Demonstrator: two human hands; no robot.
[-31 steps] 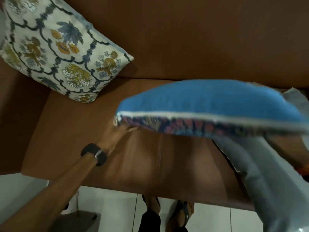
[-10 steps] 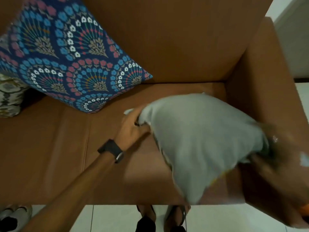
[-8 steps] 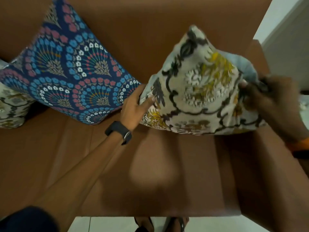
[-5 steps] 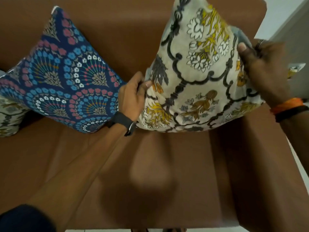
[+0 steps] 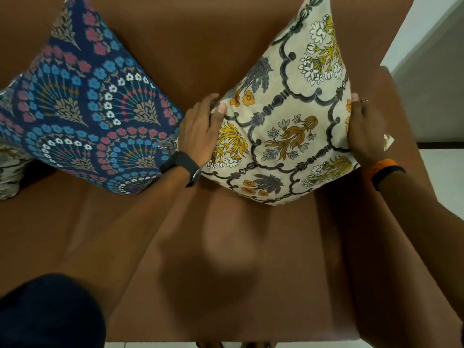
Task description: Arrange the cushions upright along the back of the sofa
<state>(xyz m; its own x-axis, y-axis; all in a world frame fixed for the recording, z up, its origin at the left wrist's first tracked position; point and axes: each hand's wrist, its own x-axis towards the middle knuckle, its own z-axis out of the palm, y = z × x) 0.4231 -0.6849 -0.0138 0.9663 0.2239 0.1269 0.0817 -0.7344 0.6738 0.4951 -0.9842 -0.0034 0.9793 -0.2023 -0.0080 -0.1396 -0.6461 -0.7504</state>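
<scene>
A cream floral cushion (image 5: 286, 116) stands upright against the back of the brown sofa (image 5: 190, 43), at its right end. My left hand (image 5: 200, 131) grips the cushion's left edge, thumb on its front. My right hand (image 5: 364, 131) holds its right edge. A dark blue patterned cushion (image 5: 85, 114) leans upright against the sofa back to the left. At the far left edge, part of another cream floral cushion (image 5: 10, 172) shows behind the blue one.
The sofa's right armrest (image 5: 401, 172) rises just beside my right hand. The brown seat (image 5: 175, 247) stretches in front of the cushions. A white wall (image 5: 421, 21) and pale tiled floor (image 5: 444, 177) lie past the armrest.
The cream cushion was lifted off the seat, turned face-forward and set upright against the sofa back. Both hands stay on its sides and have settled lower with it.
</scene>
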